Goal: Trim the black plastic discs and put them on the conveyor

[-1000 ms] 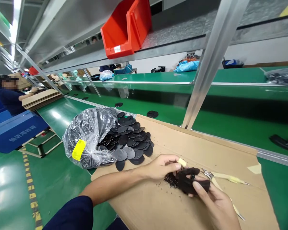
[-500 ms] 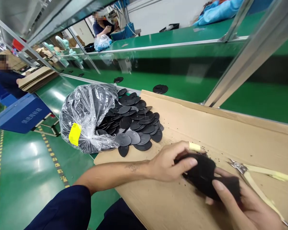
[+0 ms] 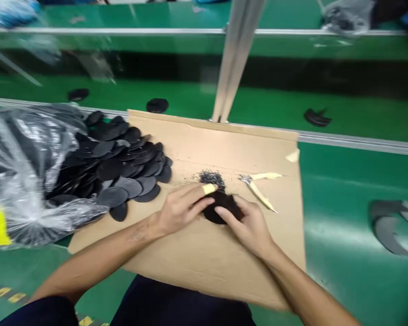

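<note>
Both my hands grip one black round plastic piece (image 3: 221, 206) over the middle of a cardboard sheet (image 3: 207, 253). My left hand (image 3: 180, 208), with yellow tape on one fingertip, holds its left side, fingers closed on it. My right hand (image 3: 248, 224) holds its right side, fingers curled round it. A small heap of black shavings (image 3: 211, 178) lies just beyond the piece. Cream-handled nippers (image 3: 260, 185) rest on the cardboard to the right of my hands.
A pile of black discs (image 3: 129, 167) spills from a clear plastic bag (image 3: 27, 181) with a yellow label at the left. Loose black parts lie on the green belt (image 3: 343, 181) beyond and to the right. A metal post (image 3: 233, 59) rises behind the cardboard.
The camera has tilted down and swung right, so the shelf and co-workers are out of view. My hands stay together on the black piece, now nearer the shavings.
</note>
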Tool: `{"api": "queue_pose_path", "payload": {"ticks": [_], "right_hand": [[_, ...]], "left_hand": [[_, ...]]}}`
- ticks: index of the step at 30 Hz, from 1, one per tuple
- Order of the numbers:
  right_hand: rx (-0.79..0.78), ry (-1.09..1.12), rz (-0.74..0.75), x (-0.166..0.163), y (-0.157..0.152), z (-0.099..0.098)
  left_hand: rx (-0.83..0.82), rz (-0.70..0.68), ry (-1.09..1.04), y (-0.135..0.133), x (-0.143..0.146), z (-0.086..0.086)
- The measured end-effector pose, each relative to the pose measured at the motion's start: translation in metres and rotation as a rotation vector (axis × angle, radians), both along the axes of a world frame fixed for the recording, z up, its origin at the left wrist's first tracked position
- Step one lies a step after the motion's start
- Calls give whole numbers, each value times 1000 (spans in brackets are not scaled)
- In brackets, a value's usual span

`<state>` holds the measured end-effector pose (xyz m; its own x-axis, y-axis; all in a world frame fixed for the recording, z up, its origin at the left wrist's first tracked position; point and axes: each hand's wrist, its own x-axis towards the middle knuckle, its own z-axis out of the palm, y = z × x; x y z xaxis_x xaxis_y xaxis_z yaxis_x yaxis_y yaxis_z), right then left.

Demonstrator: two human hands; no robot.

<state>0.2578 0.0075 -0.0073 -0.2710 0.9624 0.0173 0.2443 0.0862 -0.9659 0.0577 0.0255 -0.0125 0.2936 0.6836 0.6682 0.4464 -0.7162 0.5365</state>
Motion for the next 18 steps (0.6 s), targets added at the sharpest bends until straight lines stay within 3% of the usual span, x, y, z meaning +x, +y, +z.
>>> {"api": "queue_pose_path", "payload": {"ticks": [5,18], "right_hand": [[-92,111,55,0,-6,2],[-64,144,47,-6,-10,-2]], "left_hand": [[20,17,33,-4,3,2],[15,82,3,-9,6,2]]}}
